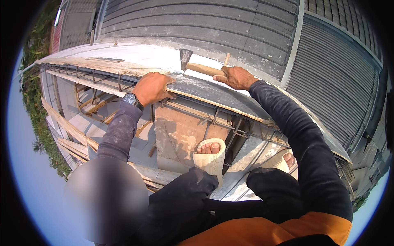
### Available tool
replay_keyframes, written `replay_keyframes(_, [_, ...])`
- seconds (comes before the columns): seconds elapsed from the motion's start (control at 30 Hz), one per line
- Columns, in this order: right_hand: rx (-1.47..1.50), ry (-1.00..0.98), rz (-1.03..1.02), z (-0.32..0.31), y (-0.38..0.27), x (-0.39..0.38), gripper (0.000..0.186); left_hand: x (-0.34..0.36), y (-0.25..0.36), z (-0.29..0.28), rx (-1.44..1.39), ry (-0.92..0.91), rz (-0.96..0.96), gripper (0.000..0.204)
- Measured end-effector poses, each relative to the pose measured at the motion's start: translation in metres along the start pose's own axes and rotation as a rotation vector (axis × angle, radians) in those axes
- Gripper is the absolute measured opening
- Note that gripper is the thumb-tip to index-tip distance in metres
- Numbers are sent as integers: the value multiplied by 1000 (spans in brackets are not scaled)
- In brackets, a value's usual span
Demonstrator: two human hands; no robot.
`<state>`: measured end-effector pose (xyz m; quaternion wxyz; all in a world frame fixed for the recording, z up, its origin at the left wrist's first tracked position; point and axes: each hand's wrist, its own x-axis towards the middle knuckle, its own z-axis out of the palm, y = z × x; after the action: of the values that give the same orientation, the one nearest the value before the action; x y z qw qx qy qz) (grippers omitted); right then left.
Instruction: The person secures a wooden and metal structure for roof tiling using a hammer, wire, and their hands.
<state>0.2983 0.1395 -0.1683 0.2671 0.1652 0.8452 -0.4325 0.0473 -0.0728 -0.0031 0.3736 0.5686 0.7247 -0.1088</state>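
My right hand (pixel 237 78) is closed around the wooden handle of a hammer (pixel 200 68). The hammer's dark, flared metal head stands over the upper face of a dark plywood board (pixel 217 93). A thin dark point, possibly a nail, shows just beneath the head; it is too small to be sure. With its fingers curled over the near edge, my left hand (pixel 154 88) grips the plywood board at its left end, close to the hammer head. A watch (pixel 130 99) is on my left wrist.
Steel bars (pixel 215 116) run below the board. My sandalled feet (pixel 210 149) are beneath, by a brown wooden panel (pixel 174 137). Timber planks (pixel 67 123) and a drop lie left. A grey ribbed roof (pixel 197 30) rises beyond; a pale plank (pixel 94 61) extends left.
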Motion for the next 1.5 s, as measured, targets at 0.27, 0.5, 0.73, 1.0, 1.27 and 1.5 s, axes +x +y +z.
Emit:
replay_keyframes(0.27, [450, 277, 128, -33, -33, -5, 94, -5, 0, 6, -23, 18, -17, 56])
replay_keyframes(0.5, [227, -11, 127, -33, -42, -3, 97, -13, -2, 5, -5, 0, -26, 57])
replay_keyframes(0.73, [-51, -33, -44, 6, -20, -12, 97, -5, 5, -2, 14, -9, -28, 59])
replay_keyframes(1.0, [439, 311, 131, -45, -51, 0, 85, -5, 5, -1, -16, -29, -76, 59])
replay_keyframes(1.27, [439, 314, 165, -61, -33, -29, 81, -5, 6, -4, -18, -38, -66, 62])
replay_keyframes(1.5, [32, 252, 258, -94, 20, -126, 83, -24, 7, -4, 3, 128, 53, 48])
